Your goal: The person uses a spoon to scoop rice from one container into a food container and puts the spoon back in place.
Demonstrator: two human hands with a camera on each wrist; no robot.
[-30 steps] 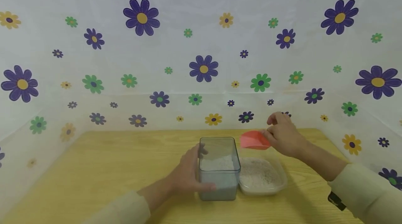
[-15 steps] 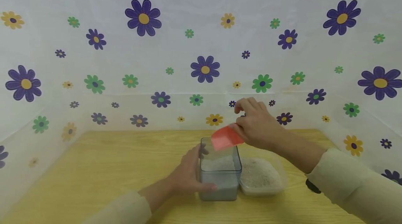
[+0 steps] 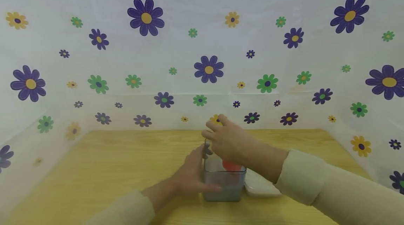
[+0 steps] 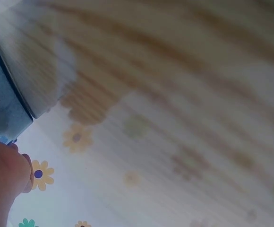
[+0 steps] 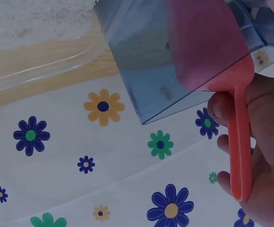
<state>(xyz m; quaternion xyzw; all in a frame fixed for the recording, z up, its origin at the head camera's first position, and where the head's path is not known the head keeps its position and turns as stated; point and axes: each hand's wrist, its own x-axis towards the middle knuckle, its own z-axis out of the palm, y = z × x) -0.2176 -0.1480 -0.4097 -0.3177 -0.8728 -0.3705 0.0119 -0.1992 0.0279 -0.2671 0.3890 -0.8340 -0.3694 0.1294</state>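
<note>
A clear bluish square container (image 3: 222,186) stands on the table with its top uncovered. My left hand (image 3: 189,176) holds its left side, thumb across the front and fingers along the side and back. My right hand (image 3: 231,142) is over the opening and grips the handle of a coral-red scoop (image 5: 241,142). The scoop's head dips inside the container, seen through its wall in the right wrist view. To the right sits a low clear tub (image 3: 260,186) of white grainy stuff, partly covered by my right forearm. Beside the container's blue wall (image 4: 4,94), part of my left hand shows in the left wrist view.
A light wooden table (image 3: 126,169) bears both containers. Behind it and at both sides hangs a white sheet (image 3: 176,49) printed with purple, yellow and green flowers.
My right hand has carried the scoop leftward from above the tub, tipped it and lowered it into the square container. My left hand keeps its hold on the container.
</note>
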